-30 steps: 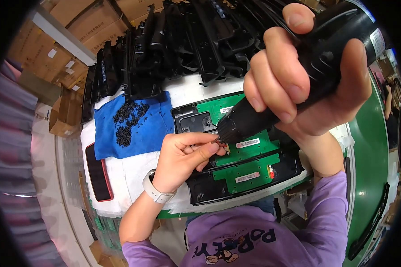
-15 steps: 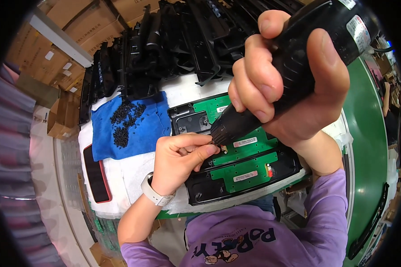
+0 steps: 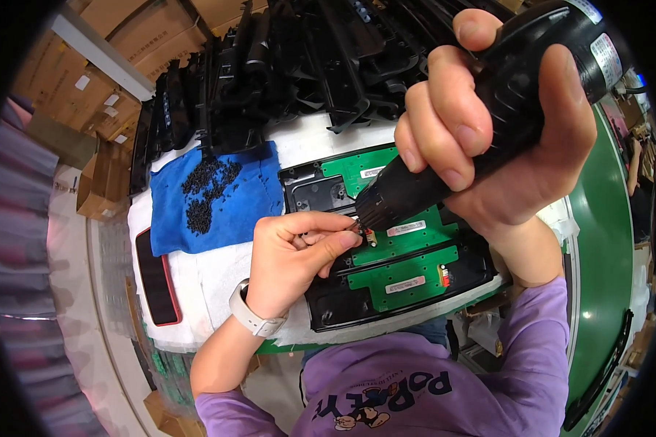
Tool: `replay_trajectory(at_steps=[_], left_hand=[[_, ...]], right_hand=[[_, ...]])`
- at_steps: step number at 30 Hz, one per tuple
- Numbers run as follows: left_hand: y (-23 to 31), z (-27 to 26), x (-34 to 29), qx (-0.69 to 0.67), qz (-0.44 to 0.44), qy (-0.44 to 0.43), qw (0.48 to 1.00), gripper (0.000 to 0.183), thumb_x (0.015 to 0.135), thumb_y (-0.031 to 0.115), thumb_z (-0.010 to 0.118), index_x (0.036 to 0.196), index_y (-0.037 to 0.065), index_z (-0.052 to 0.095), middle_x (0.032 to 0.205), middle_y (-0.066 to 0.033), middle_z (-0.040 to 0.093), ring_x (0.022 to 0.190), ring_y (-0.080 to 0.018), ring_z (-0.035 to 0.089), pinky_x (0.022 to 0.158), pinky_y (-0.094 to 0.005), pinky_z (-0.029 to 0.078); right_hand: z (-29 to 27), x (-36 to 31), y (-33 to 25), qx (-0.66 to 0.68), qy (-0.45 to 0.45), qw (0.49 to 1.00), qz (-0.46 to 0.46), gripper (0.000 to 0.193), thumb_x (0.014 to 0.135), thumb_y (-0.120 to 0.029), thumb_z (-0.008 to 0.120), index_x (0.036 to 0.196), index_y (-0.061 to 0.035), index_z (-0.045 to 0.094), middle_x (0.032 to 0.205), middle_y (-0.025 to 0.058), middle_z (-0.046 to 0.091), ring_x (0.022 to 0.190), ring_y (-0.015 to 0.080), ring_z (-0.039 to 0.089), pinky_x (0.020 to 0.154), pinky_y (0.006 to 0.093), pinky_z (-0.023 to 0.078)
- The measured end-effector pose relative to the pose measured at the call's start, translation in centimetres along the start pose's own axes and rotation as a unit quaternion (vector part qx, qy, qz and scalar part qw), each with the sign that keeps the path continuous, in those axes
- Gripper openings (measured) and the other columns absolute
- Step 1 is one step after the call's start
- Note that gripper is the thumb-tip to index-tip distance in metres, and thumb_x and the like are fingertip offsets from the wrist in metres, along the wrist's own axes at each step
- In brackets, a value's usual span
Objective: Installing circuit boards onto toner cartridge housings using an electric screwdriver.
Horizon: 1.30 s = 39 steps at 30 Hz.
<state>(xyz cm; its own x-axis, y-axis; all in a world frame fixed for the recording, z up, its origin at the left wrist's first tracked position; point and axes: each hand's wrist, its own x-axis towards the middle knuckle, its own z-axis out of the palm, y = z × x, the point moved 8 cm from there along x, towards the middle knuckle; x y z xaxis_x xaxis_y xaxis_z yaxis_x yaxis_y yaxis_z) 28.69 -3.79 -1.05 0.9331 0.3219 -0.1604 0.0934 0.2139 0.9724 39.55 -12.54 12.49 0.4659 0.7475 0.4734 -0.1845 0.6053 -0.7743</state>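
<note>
Over green circuit boards (image 3: 415, 249), two hands (image 3: 288, 251), right one (image 3: 504, 186) gripping black tool (image 3: 514, 109)

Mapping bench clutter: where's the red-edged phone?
Head view, left side: the red-edged phone lies on the white table cover, by the lower-left corner of the blue cloth.

An assembly workshop: brown cardboard cartons (image 3: 47, 80) rise beyond a white-covered worktop (image 3: 219, 280), long black plastic parts (image 3: 342, 73) crowd its far edge and flat green circuit boards (image 3: 415, 251) lie near its front edge.
</note>
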Motion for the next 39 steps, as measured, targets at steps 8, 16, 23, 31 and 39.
replay_trajectory(at_steps=[8, 16, 23, 31, 39], left_hand=[[-0.6, 0.0, 0.2, -0.101, -0.027, 0.002, 0.994, 0.013, 0.078, -0.001, 0.065, 0.091, -0.005, 0.064, 0.075, -0.0088, 0.066, 0.048, -0.0033, 0.046, 0.043, -0.0161, 0.035], [0.2, -1.0, 0.2, 0.101, -0.01, 0.076, 0.992, 0.012, 0.081, 0.004, 0.063, 0.089, -0.005, 0.064, 0.07, -0.005, 0.064, 0.046, -0.0011, 0.042, 0.042, -0.0149, 0.032], [0.9, -2.6, 0.9, 0.034, 0.04, 0.106, 0.993, 0.014, 0.087, 0.01, 0.057, 0.092, -0.003, 0.062, 0.077, -0.0077, 0.065, 0.05, -0.0017, 0.043, 0.044, -0.0148, 0.031], [1.0, -3.7, 1.4, 0.008, 0.066, 0.12, 0.991, 0.012, 0.086, 0.007, 0.057, 0.093, -0.002, 0.061, 0.08, -0.0086, 0.065, 0.053, -0.0035, 0.046, 0.049, -0.0155, 0.035], [0.6, -4.5, 2.3, 0.042, 0.071, 0.128, 0.988, 0.012, 0.083, 0.006, 0.06, 0.093, 0.0, 0.06, 0.082, -0.0076, 0.065, 0.054, -0.0042, 0.046, 0.05, -0.0169, 0.035]], right_hand=[[-1.3, 0.7, 0.8, 0.063, 0.045, 0.997, -0.009, 0.045, 0.088, -0.043, 0.042, 0.106, -0.0027, 0.049, 0.06, 0.0007, 0.046, 0.043, 0.0112, 0.041, 0.05, 0.0276, 0.04], [-4.4, 2.4, 0.9, -0.011, 0.161, 0.987, 0.009, 0.021, 0.083, -0.023, 0.057, 0.087, -0.0037, 0.051, 0.053, 0.0063, 0.047, 0.039, 0.0157, 0.044, 0.04, 0.0271, 0.038], [-6.3, 3.7, 1.5, -0.207, 0.068, 0.973, -0.073, 0.022, 0.076, -0.018, 0.068, 0.067, -0.0033, 0.055, 0.048, 0.0001, 0.048, 0.037, 0.0083, 0.046, 0.036, 0.0211, 0.033], [-6.8, 3.8, 2.3, -0.257, 0.056, 0.963, -0.058, 0.024, 0.079, -0.02, 0.06, 0.086, 0.0013, 0.051, 0.053, 0.0045, 0.047, 0.039, 0.0124, 0.045, 0.039, 0.024, 0.036], [-6.5, 4.6, 3.5, -0.264, 0.059, 0.962, -0.031, 0.021, 0.078, -0.019, 0.063, 0.07, -0.0018, 0.053, 0.05, 0.0035, 0.049, 0.039, 0.0107, 0.045, 0.039, 0.023, 0.034]])
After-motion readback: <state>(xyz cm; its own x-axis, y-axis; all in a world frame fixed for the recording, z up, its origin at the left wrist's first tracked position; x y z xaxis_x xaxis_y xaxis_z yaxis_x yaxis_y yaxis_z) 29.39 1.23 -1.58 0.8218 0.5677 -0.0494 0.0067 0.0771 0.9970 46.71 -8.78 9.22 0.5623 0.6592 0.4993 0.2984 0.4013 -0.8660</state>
